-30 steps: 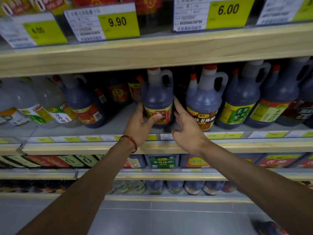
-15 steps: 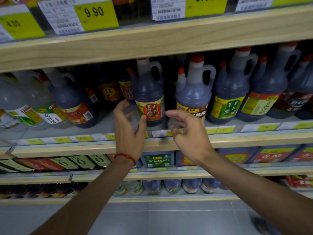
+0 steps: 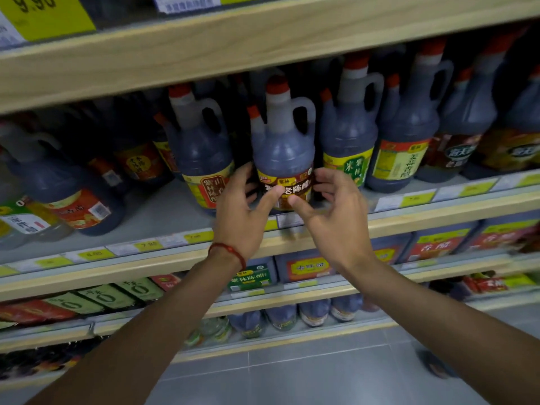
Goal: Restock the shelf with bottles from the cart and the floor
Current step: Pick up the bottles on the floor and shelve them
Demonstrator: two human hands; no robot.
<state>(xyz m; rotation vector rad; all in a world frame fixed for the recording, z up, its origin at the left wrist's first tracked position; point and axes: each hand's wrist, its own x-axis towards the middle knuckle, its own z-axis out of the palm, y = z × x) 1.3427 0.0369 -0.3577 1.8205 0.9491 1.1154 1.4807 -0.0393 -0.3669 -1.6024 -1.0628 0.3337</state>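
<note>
A dark vinegar bottle [image 3: 283,147] with a red cap, a side handle and a yellow-and-brown label stands upright near the front edge of the middle shelf [image 3: 292,244]. My left hand [image 3: 242,211] holds its left side, thumb pressed on the label. My right hand [image 3: 330,206] cups its right side, thumb near the label's lower edge and fingers curled at the bottle's flank. A similar bottle with a red-and-yellow label [image 3: 201,159] stands just to the left, partly behind my left hand. No cart shows in this view.
More dark bottles with green labels [image 3: 347,141] crowd the shelf to the right. Clear and dark bottles [image 3: 67,197] stand further left, with a gap of bare shelf between. A wooden shelf board [image 3: 233,45] hangs close above the caps. Lower shelves hold cartons and small bottles above grey floor tiles.
Both hands left the red-and-yellow-labelled bottle, shifted right, and now close around the neighbouring bottle. The view has moved closer to the shelf.
</note>
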